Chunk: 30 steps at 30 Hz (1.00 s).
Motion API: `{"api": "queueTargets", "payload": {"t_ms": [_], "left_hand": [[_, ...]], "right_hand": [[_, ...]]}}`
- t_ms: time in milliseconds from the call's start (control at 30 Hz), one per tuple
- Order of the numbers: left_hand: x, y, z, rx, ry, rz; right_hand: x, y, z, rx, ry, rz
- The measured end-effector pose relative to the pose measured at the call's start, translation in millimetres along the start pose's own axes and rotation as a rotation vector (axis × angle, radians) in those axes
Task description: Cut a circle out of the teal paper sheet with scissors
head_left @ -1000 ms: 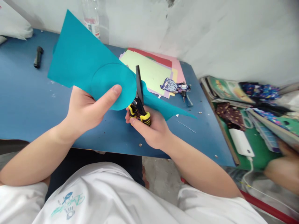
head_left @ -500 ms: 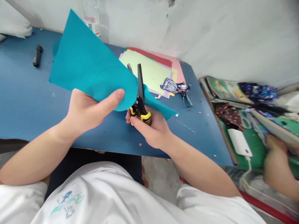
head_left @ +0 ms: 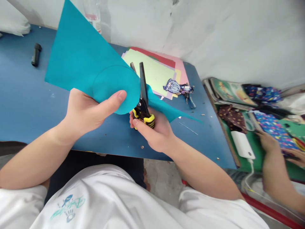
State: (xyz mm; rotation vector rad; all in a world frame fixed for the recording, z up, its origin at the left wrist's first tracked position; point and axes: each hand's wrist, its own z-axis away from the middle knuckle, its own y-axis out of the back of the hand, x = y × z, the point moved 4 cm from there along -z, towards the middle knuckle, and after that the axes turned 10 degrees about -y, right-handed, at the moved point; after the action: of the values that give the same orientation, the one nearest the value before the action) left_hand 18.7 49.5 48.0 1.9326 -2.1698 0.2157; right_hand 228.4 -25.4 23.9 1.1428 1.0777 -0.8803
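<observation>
A sheet of teal paper (head_left: 73, 47) with a circle drawn on it is pinched in my left hand (head_left: 91, 109), thumb on top and fingers hidden beneath. The circle's right and lower edge is cut free along its curve. My right hand (head_left: 157, 130) is wrapped round the black and yellow handles of a pair of scissors (head_left: 143, 86). Their dark blades are spread apart at the right edge of the circle, pointing away from me. A partly cut strip of the same paper hangs to the right, over my right hand.
Coloured paper sheets (head_left: 152, 71) lie on the blue table (head_left: 21, 105), with a character keychain (head_left: 175, 86) on them. A black cylinder (head_left: 36, 54) is at the left, a clear bottle (head_left: 92, 16) behind. At the right, another person's hand (head_left: 269, 140) is near a white power bank (head_left: 243, 144).
The teal sheet has shifted slightly up and left, and its cut strip stretches further right. The scissors stay spread. The other person's hand has moved, and a colourful patterned item now shows beside it.
</observation>
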Motion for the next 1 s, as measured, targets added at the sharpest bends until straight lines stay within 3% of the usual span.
{"api": "queueTargets", "payload": {"t_ms": [167, 333, 633, 767, 833, 900, 1000], "left_hand": [[-1.5, -1.6, 1.1, 0.099, 0.057, 0.023], [0.2, -1.2, 1.6, 0.104, -0.009, 0.046], [-14.4, -1.9, 7.5, 0.166, 0.074, 0.159], [-0.2, -3.0, -0.5, 0.174, 0.007, 0.166], [18.4, 0.1, -8.8, 0.178, 0.061, 0.175], [29.1, -1.4, -13.5, 0.024, 0.370, 0.091], [35.4, 1.1, -15.7, 0.041, 0.424, 0.110]], "right_hand": [[-1.3, -0.6, 0.9, -0.001, -0.027, -0.018], [-0.9, -0.3, 0.8, -0.006, -0.032, -0.006], [1.2, 1.1, 1.5, 0.011, -0.032, 0.015], [0.1, 1.9, 1.0, 0.011, -0.023, 0.036], [-0.3, 1.9, 1.2, 0.005, -0.026, 0.036], [-0.7, 2.0, 1.7, 0.003, -0.023, 0.034], [-1.0, 2.3, 1.7, 0.011, -0.015, 0.044]]}}
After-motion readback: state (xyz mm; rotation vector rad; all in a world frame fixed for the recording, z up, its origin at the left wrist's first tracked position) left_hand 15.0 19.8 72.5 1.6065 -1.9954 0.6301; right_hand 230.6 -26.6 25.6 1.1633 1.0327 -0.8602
